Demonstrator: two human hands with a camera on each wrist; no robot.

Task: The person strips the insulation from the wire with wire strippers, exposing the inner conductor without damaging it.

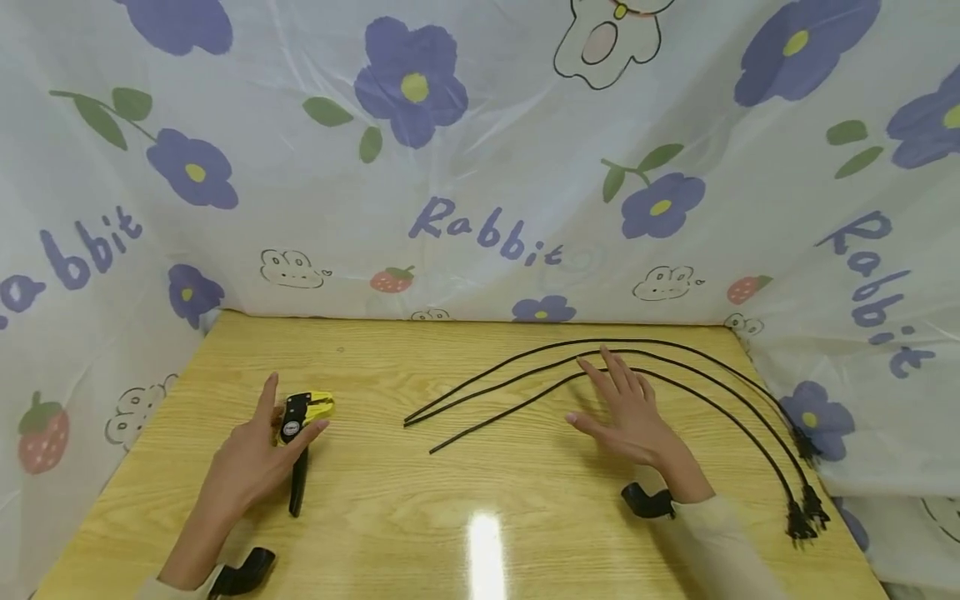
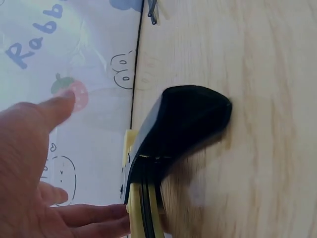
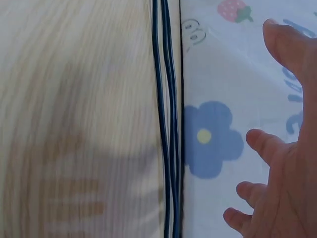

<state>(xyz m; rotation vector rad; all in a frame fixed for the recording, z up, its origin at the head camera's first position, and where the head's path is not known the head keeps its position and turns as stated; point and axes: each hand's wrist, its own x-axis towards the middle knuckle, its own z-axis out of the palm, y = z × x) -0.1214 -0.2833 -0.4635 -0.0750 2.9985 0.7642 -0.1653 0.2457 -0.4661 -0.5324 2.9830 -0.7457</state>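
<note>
A wire stripper (image 1: pixel 298 479) with black handles and a yellow head lies on the left part of the table. My left hand (image 1: pixel 243 458) is at its left side, thumb and index finger spread, the thumb overlapping the tool in the head view. In the left wrist view, fingertips of the left hand (image 2: pixel 29 173) reach the side of the stripper (image 2: pixel 193 114). Three black power cords (image 1: pixel 517 405) curve in arcs across the right side. Over their middle hovers my right hand (image 1: pixel 630 421), fingers spread and holding nothing; the right wrist view shows the cords (image 3: pixel 166 109) beyond the palm.
Black plugs (image 1: pixel 799 525) end the cords at the table's right edge; their cut ends lie near the middle. A printed cloth (image 1: pixel 480 150) with flowers and rabbits walls the wooden table (image 1: pixel 420 517) at the back and sides. Each wrist wears a black camera (image 1: pixel 251 571).
</note>
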